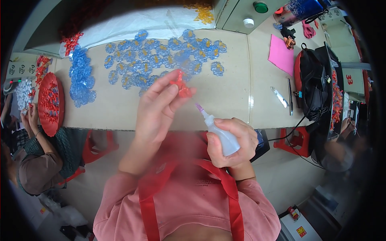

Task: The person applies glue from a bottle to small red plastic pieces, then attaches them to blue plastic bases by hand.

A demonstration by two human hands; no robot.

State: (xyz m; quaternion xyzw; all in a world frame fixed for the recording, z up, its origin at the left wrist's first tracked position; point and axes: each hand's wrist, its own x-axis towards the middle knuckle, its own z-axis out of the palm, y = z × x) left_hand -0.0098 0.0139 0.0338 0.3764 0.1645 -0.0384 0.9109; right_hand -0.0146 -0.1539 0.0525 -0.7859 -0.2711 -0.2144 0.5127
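**2 hands, 1 red piece and a squeeze bottle over a crowded workbench**

Beige tabletop (225,96) fills the upper half of the view, strewn with blue plastic flower pieces (161,56) that spread from 10 o'clock to 12 o'clock, some with yellow centres. At 9 o'clock a heap of plain blue pieces (80,78) lies beside a red tray (60,100) loaded with small red parts. A pink sheet (280,54) sits at 2 o'clock, with a black bag (315,86) just beyond it at the table's right edge, and a pen (289,95) and a slim tool lie near them.

At centre, the left hand (155,110) is raised and blurred, its thumb and fingers pinched shut on a small red plastic piece (181,85) held above the table's front edge. Just to its 4 o'clock, the right hand (233,142) is wrapped tight around a white squeeze bottle (221,134), whose purple nozzle tip points up toward the red piece without touching it. The 2 hands are near each other but apart.

At 8 o'clock another person's hands (30,118) rest near the red tray. A pink sleeve and red straps fill the lower edge.
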